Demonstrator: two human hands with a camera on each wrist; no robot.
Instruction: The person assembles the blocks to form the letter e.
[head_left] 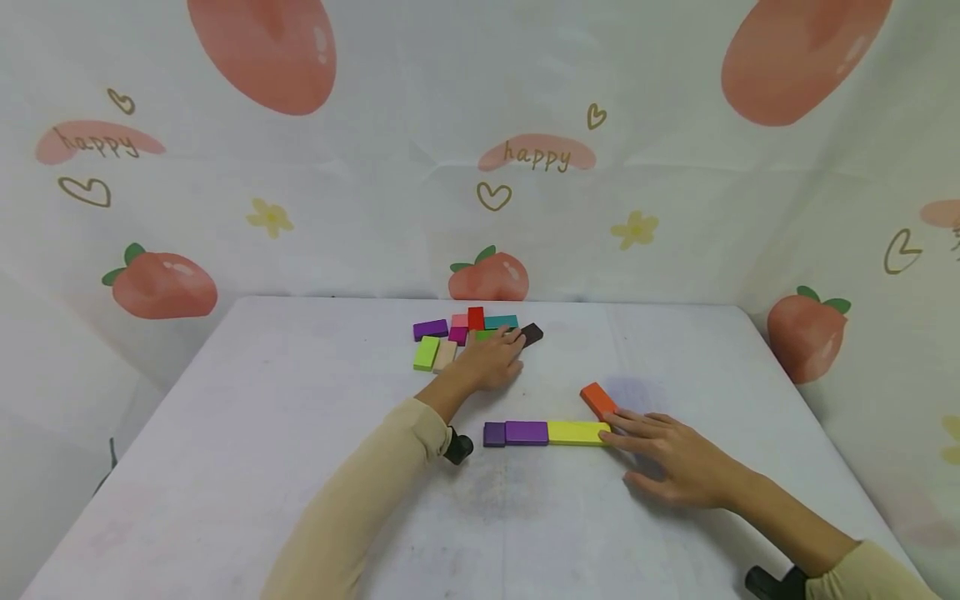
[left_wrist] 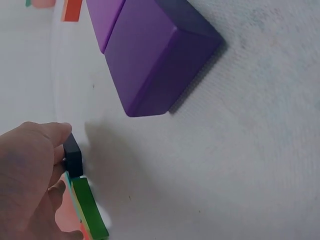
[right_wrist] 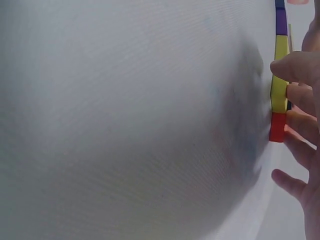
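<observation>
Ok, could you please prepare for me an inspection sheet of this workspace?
Surface: flat white tabletop, faintly smudged.
Job's things: short dark-purple rectangular block, purple rectangular block and long yellow rectangular block, end to end; orange rectangular block slants near the yellow one's right end; group of multicoloured rectangular blocks toward the far edge.
Clutter: nothing seen.
Hands: left hand at a blackish rectangular block in that group, grip unclear; right hand, fingers extended, at the yellow and orange blocks.
Cables: thin dark line beyond the tabletop's left edge, perhaps a cord.
Surroundings: creased white backdrop sheet printed with reddish peaches.
</observation>
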